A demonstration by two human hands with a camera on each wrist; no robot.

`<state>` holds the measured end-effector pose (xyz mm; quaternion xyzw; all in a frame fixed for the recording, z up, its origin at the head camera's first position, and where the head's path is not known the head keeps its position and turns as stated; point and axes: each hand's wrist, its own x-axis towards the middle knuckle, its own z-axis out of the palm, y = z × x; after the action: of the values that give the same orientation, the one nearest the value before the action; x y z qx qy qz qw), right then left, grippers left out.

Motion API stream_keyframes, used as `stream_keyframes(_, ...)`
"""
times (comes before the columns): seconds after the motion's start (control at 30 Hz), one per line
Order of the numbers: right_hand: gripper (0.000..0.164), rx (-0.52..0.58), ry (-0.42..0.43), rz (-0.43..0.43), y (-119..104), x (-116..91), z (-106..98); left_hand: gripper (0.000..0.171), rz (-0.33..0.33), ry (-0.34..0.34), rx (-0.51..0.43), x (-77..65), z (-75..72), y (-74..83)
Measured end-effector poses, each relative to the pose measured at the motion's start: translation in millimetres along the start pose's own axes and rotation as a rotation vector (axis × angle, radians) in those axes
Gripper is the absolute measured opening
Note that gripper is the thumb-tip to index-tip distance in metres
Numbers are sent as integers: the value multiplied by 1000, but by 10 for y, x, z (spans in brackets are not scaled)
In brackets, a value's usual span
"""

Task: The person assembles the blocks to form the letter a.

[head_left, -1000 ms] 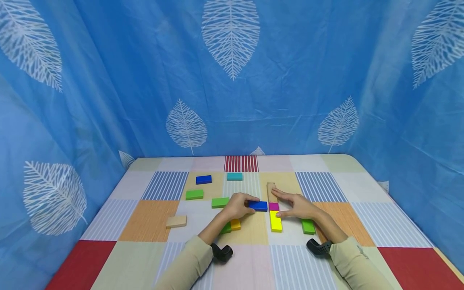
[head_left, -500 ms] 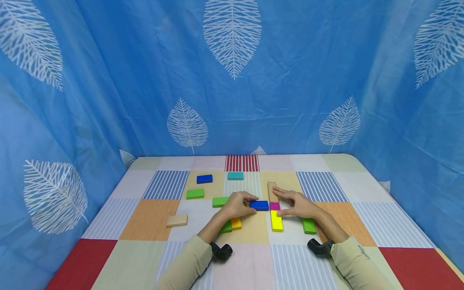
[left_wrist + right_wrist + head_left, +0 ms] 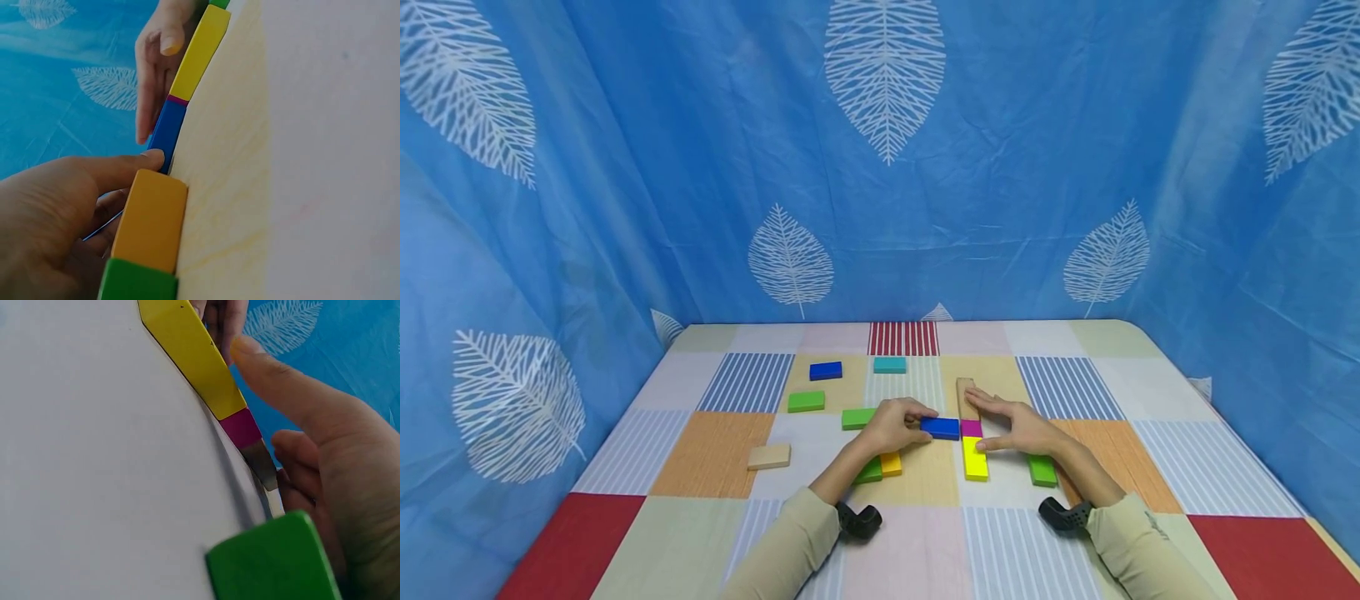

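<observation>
My left hand (image 3: 889, 429) pinches a blue block (image 3: 942, 429) at its left end, thumb on the near side and fingers on the far side. The block's right end meets a straight row made of a plain wooden block (image 3: 967, 400), a magenta block (image 3: 971, 428) and a yellow block (image 3: 975, 460). Over that row my right hand (image 3: 1024, 427) is spread, fingertips at the wooden block and thumb at the yellow one. In the left wrist view an orange block (image 3: 150, 219) lies just under the left thumb, partly hiding the blue block (image 3: 165, 134).
Beside my left wrist lie a green block (image 3: 869, 472) and the orange one; another green block (image 3: 856, 418) is behind that hand. Further left are a wooden block (image 3: 769, 457), green (image 3: 806, 402) and blue (image 3: 826, 371) blocks. A teal block (image 3: 890, 365) lies farther back, a green one (image 3: 1042, 471) by my right wrist.
Both hands keep nearly the same places on the blocks. The whole scene has shifted slightly rightward in the head view; no block has visibly moved relative to the others.
</observation>
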<state>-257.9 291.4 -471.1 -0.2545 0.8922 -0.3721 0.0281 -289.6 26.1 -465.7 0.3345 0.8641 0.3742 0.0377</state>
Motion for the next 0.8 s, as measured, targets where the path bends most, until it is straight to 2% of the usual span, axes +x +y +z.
stream_keyframes(0.23, 80, -33, -14, -18, -10, -5, 8, 31, 10, 6, 1, -9, 22, -8)
stream_keyframes(0.43, 78, -23, -13, -33, -223, -25, -28, 38, 23, 0, -10, -21, 11, -21)
stream_keyframes(0.57, 76, -10, -24, -34, -371, -43, -73, 35, 21, -4, -1, -33, -13, -7)
stream_keyframes(0.8, 76, -8, -25, -33, -397, -50, -83, 30, 11, -10, -36, -46, -20, 7)
